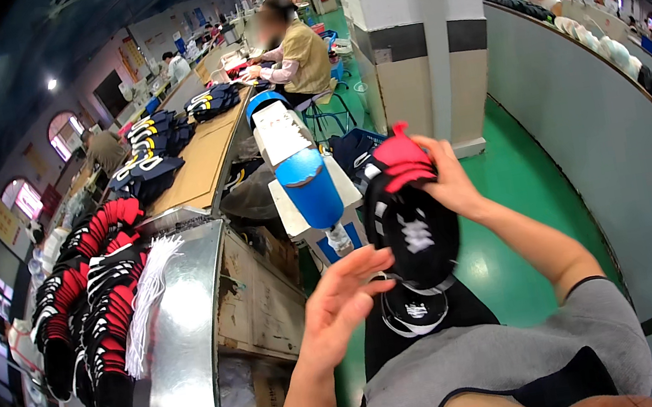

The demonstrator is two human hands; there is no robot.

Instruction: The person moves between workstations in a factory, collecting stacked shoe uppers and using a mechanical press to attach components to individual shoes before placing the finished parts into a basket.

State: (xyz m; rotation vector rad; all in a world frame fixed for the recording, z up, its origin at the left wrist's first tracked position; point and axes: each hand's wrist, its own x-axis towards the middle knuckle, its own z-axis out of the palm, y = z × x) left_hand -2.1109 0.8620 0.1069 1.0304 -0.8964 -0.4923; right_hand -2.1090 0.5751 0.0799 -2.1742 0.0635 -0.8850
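Note:
My right hand (pixel 447 177) holds up a black shoe upper (pixel 414 228) with white markings and a red collar, gripping it at the red top. My left hand (pixel 348 297) is raised just below and left of it, fingers spread, fingertips close to the black fabric and holding nothing. Another black piece with white trim (pixel 414 312) lies on my lap under the held one.
A shiny metal table (pixel 188 350) on my left carries rows of red-and-black uppers (pixel 103 321) and a bundle of white strings (pixel 147 302). A blue-and-white machine (pixel 300 173) stands ahead. A seated person (pixel 296 56) works at a long wooden bench; green floor and a grey wall lie to the right.

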